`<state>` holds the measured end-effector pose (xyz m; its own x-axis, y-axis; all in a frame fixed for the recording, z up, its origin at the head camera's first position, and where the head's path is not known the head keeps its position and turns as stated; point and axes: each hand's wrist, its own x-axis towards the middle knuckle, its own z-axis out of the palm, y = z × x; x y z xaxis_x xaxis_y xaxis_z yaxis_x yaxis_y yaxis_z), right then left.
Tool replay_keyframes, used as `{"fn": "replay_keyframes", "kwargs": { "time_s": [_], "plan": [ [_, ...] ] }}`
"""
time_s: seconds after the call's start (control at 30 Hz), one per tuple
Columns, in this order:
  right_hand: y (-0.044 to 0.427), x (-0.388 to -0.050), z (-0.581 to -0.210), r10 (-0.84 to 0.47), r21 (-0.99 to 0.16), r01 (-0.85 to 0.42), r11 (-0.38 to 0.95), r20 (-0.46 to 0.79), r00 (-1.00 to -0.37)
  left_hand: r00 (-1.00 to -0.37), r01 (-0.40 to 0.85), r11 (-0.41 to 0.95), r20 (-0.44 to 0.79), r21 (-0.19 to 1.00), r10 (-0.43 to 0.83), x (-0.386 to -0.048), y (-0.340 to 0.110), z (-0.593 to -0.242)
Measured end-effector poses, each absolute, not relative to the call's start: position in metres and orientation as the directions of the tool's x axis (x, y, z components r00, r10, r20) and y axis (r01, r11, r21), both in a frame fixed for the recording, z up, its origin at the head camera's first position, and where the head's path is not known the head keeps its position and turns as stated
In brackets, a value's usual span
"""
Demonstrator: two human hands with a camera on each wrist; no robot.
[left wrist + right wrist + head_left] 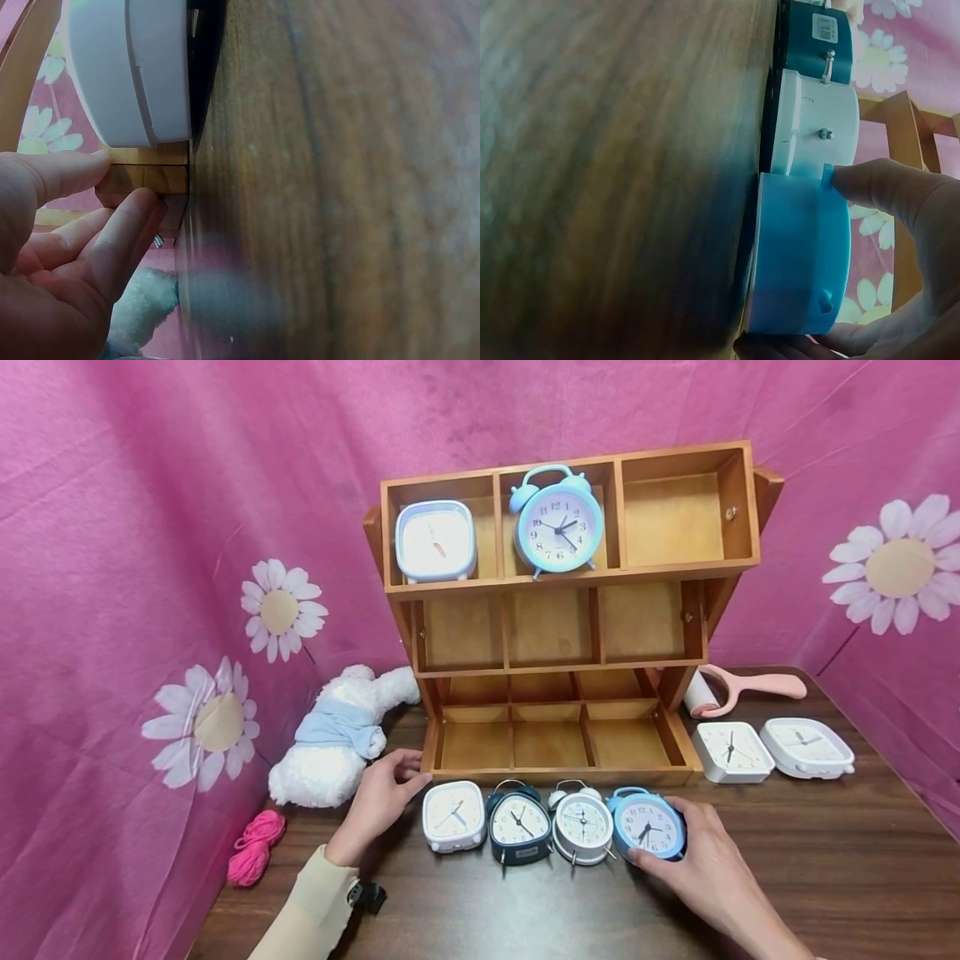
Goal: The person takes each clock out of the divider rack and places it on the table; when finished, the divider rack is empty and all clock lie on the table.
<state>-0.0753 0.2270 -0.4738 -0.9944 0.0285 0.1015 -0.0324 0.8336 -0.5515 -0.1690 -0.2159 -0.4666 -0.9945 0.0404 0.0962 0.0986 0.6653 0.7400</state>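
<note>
My right hand (708,860) grips a blue twin-bell alarm clock (799,255) lying face up on the table, thumb at its near edge and fingers round its far right side. At the shelf's front left corner, my left hand (382,802) pinches the edge of the wooden shelf (146,178) between thumb and fingers. Between the hands lie a white square clock (454,817), a dark green clock (519,827) and a white twin-bell clock (582,829), in a row with the blue one. The tiered shelf holds a white-faced clock (436,541) and a light blue alarm clock (559,527) on top.
Right of the shelf lie two white clocks (733,752) and a pink-handled lint roller (757,685). A white plush toy (330,743) in blue lies at the left, with pink yarn (255,852) nearer. Pink flowered cloth (135,568) hangs behind and at the sides.
</note>
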Motion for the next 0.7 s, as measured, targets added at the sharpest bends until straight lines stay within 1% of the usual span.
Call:
{"fn": "replay_keyframes", "kwargs": {
  "time_s": [0.3,0.7],
  "plan": [
    [0.2281,-0.0766,-0.4713,0.028,-0.533,0.001,0.846,0.042,-0.999,-0.993,0.109,0.672,0.108,0.733,0.043,-0.1691,-0.2157,-0.4676],
    [0.2279,-0.0724,-0.4678,0.030,-0.541,-0.027,0.841,0.096,-0.995,-0.994,0.098,0.671,0.099,0.734,0.038,-0.1686,-0.2154,-0.4671]
  ]
}}
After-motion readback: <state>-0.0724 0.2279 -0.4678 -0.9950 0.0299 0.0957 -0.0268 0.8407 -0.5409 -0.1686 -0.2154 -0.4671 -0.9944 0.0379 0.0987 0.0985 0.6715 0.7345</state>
